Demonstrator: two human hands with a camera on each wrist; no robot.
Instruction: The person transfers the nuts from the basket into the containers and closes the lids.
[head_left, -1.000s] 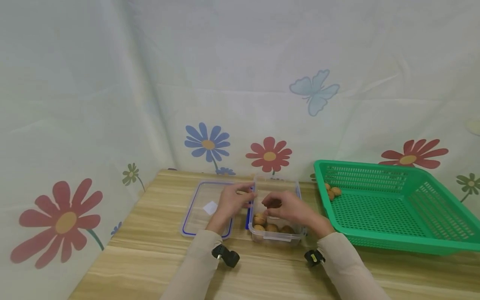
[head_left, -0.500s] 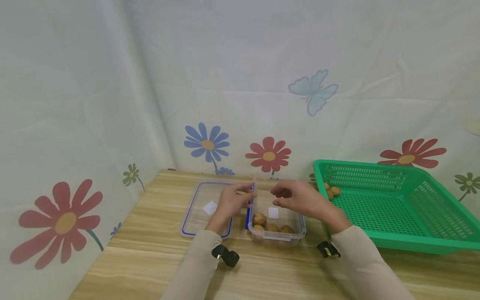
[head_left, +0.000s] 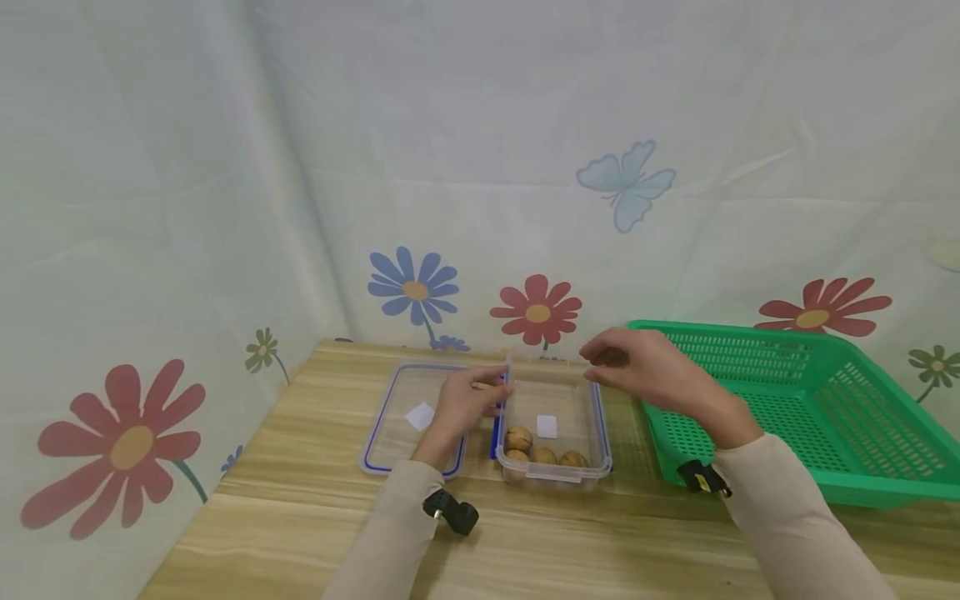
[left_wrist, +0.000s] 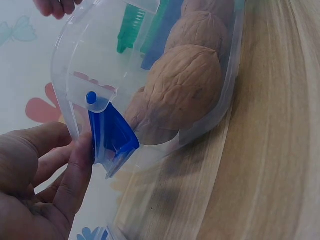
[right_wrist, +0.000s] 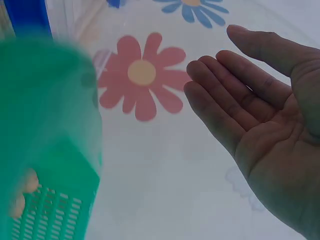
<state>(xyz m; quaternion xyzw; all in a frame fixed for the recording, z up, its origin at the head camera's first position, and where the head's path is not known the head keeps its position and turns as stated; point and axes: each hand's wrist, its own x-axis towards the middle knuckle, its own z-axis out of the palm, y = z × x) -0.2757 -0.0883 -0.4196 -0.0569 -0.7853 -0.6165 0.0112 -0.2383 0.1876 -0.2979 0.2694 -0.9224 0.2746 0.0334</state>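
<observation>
A clear plastic food container [head_left: 555, 477] with a blue latch [left_wrist: 111, 134] on its left side holds several walnuts [head_left: 519, 438] at its near end. My left hand [head_left: 465, 404] grips the left rim between thumb and fingers, right at that latch. Up over the left edge of the green basket [head_left: 840, 483] is my right hand [head_left: 652, 371], its fingers loosely bent and its palm bare in the right wrist view. Walnuts [right_wrist: 30, 181] in the basket show in the right wrist view; the hand hides them in the head view.
The container's clear lid [head_left: 390, 417] with a blue seal lies flat on the wooden table [head_left: 285, 500], left of the container. A white label [head_left: 547, 427] shows on the container. Behind the table hangs a flower-print curtain [head_left: 480, 208].
My right hand has risen out of the container and moved right to the basket's left edge. My left hand has stayed at the container's rim.
</observation>
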